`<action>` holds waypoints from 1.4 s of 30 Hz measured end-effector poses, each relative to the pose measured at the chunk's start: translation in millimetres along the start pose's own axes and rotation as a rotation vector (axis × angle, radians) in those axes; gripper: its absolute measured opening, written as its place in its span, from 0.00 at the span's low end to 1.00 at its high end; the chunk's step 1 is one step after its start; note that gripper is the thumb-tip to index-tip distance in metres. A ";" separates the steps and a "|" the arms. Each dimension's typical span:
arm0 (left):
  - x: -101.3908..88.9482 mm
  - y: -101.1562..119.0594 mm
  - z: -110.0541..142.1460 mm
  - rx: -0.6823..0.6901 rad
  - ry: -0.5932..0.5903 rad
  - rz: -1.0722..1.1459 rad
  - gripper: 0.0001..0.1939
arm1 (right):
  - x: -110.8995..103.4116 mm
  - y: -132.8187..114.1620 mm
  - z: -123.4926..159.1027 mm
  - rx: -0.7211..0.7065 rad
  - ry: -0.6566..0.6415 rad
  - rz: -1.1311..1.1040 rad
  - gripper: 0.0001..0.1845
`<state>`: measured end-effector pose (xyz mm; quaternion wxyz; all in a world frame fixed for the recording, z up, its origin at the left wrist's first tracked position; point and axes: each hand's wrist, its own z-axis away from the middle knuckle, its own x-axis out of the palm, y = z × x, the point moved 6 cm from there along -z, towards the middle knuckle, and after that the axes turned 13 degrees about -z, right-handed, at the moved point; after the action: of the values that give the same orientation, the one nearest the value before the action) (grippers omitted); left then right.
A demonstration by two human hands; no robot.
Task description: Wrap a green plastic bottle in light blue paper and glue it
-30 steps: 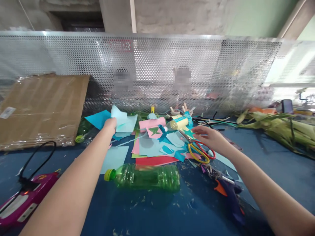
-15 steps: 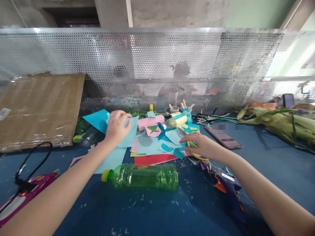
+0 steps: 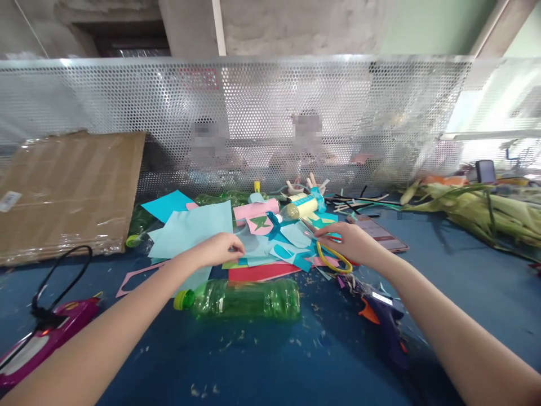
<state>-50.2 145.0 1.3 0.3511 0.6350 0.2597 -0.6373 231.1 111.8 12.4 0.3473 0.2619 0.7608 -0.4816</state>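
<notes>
My right hand [image 3: 343, 241] is closed around scissors near their joint. A yellow handle loop [image 3: 343, 265] hangs below the fingers and the blades point up and left. Over the pile of coloured paper my left hand [image 3: 224, 248] has its fingers curled together; whether a paper edge is between them I cannot tell. Light blue sheets [image 3: 192, 225] lie just behind it, beside small light blue scraps [image 3: 291, 234] and a red sheet [image 3: 262, 273]. A green plastic bottle [image 3: 249, 300] with a yellow-green cap lies on its side in front of the pile.
A purple glue gun [image 3: 54, 332] with a black cable sits at left, and a dark blue one [image 3: 386, 321] at right. A cardboard sheet [image 3: 71, 197], phone [image 3: 380, 234] and corn husks [image 3: 469, 214] surround the pile. A perforated metal screen [image 3: 262, 113] closes the back.
My left hand has let go of the light blue sheet and come down toward the front right. My right hand has closed on the scissors and lifted them a little.
</notes>
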 end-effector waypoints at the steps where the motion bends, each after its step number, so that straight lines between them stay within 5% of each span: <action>1: -2.0 -1.0 0.3 -0.023 0.033 0.010 0.09 | 0.5 0.6 0.0 0.004 0.000 -0.004 0.10; 6: -11.5 -3.0 0.9 -0.101 0.242 0.066 0.13 | 12.3 -9.2 -7.9 -0.015 -0.022 -0.025 0.14; 11: -18.1 2.0 -3.2 -0.102 0.351 0.097 0.12 | 48.0 -35.5 -35.9 -0.130 -0.138 0.027 0.26; 16: -27.1 4.3 -5.3 -0.080 0.407 0.103 0.10 | 72.7 -30.2 -54.3 -0.150 -0.204 0.149 0.20; 21: -36.1 9.3 -3.3 -0.050 0.453 0.097 0.10 | 67.2 -12.6 -46.5 -0.116 -0.155 0.182 0.21; 25: -39.9 14.0 -11.0 -0.057 0.486 0.073 0.10 | 64.3 -25.7 -48.9 -0.151 -0.073 0.129 0.29; 29: -42.8 7.7 -21.8 -0.080 0.476 0.018 0.13 | 69.5 -44.6 -64.2 -0.171 -0.031 0.056 0.12; 34: -39.9 -29.1 -26.7 -0.197 0.360 -0.142 0.52 | 61.6 -43.5 -75.5 -0.089 0.067 -0.062 0.11; 42: -36.0 -63.1 -40.1 -0.369 0.298 -0.295 0.37 | 31.9 -27.3 -79.3 -0.038 0.285 -0.340 0.12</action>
<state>-76.0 219.4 27.4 0.3222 0.6024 0.5098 -0.5229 169.3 175.6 26.0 0.1549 0.1890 0.8443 -0.4770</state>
